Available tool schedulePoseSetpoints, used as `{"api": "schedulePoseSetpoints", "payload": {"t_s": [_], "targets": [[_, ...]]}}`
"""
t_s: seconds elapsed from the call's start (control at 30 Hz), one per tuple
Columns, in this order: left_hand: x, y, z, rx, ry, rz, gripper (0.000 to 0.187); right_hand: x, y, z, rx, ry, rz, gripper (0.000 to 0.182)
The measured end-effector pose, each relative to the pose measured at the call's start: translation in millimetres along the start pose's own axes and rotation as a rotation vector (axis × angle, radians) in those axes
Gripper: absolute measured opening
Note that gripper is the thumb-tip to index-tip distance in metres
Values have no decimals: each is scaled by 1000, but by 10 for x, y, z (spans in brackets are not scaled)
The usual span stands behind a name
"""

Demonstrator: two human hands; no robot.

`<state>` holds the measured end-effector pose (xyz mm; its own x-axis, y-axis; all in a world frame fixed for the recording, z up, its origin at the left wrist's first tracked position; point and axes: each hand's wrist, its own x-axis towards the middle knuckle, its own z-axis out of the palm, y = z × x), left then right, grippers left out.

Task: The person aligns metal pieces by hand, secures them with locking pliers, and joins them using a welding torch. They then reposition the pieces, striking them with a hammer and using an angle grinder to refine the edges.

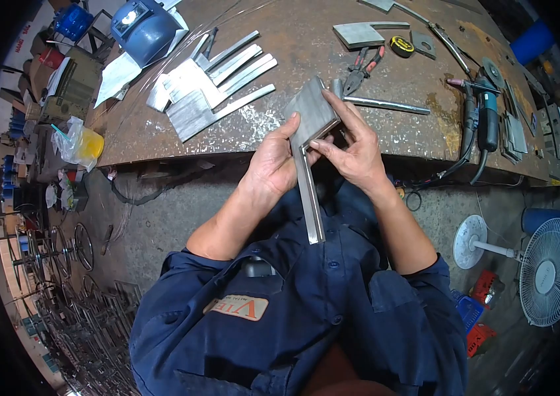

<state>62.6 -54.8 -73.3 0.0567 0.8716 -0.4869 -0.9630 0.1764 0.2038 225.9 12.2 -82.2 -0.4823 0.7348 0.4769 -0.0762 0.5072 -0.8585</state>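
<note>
There was the metal piece [310, 111], up at the near edge of the workbench [392, 142]! Left hand [275, 158] gripped its left side, right hand [354, 153] its right edge: a handling step, seemingly; any turn called for steady grips. Metal plates [191, 113] lay left, pliers [354, 80] beyond.

Left hand [275, 158], right hand [357, 153] hold metal piece [312, 113] — pliers [356, 78] beyond.

Both hands [273, 160] [354, 153] gripping, close together — bare forearms [226, 221] angled inward
</note>
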Motion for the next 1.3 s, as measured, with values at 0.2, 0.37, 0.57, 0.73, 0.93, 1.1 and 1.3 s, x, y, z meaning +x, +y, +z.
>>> {"api": "schedulePoseSetpoints", "payload": {"t_s": [0.2, 0.37, 0.57, 0.73, 0.93, 1.1, 1.3], "targets": [[10, -6, -65, 28, 0, -27, 51, -15, 45, 10, 65, -11, 77, 83], [-2, -39, -47, 61, -37, 46, 50, -59, 118, 3, 74, 1, 5, 88], [-149, -94, 151, 106, -98, 138, 51, -134, 163, -6, 413, -13, 102, 97], [-178, -159, 183, 164, -97, 183, 50, -122, 67, 5, 419, -14, 104, 102], [-145, -155, 139, 122, -85, 173, 47, -133, 78, -14, 377, -6, 97, 103], [-185, -163, 182, 152, -78, 184, 48, -142, 54, -28, 418, -17, 127, 103], [-220, -163, 225, 172, -81, 191, 47, -150, 53, -48, 420, -38, 107, 104]]}}
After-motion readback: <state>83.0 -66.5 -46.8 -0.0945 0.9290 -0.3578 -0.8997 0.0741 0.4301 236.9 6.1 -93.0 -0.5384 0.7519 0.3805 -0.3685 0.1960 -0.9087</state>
